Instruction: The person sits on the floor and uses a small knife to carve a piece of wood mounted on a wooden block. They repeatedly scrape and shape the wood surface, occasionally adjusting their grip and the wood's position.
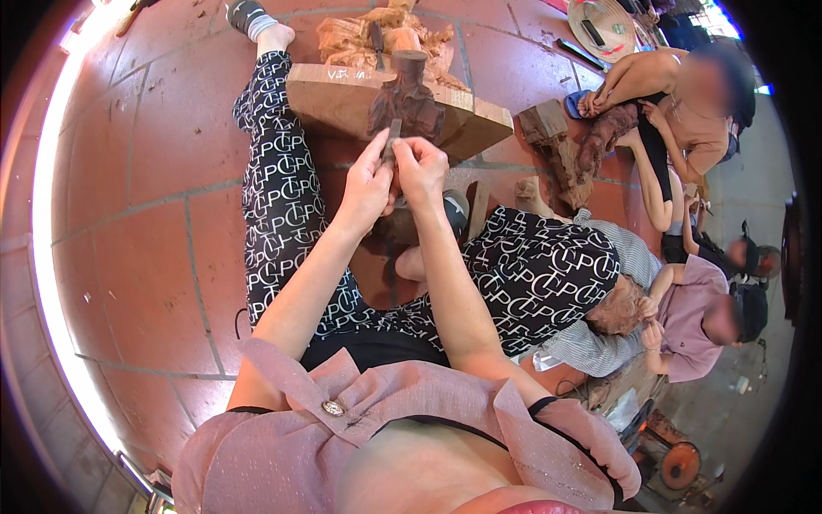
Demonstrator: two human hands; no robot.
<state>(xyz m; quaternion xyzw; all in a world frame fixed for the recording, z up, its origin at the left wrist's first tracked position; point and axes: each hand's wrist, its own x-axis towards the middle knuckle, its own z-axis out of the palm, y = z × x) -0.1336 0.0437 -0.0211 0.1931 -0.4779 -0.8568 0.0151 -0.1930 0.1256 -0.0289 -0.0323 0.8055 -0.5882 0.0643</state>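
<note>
Right now your left hand (366,184) and right hand (419,171) meet just below the dark wooden figure (406,101), both pinched around a small flat chisel (392,137) whose tip touches the figure's base. That figure stands on a pale wood block (342,98), just beyond your hands. Beside the block, your patterned trouser leg (278,171) stretches across the red tiled floor (145,214).

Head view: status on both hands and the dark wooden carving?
Left hand and right hand both pinch a thin grey tool. Its tip meets the dark wooden carved figure, upright against a pale wooden block. Nothing in the way.
</note>
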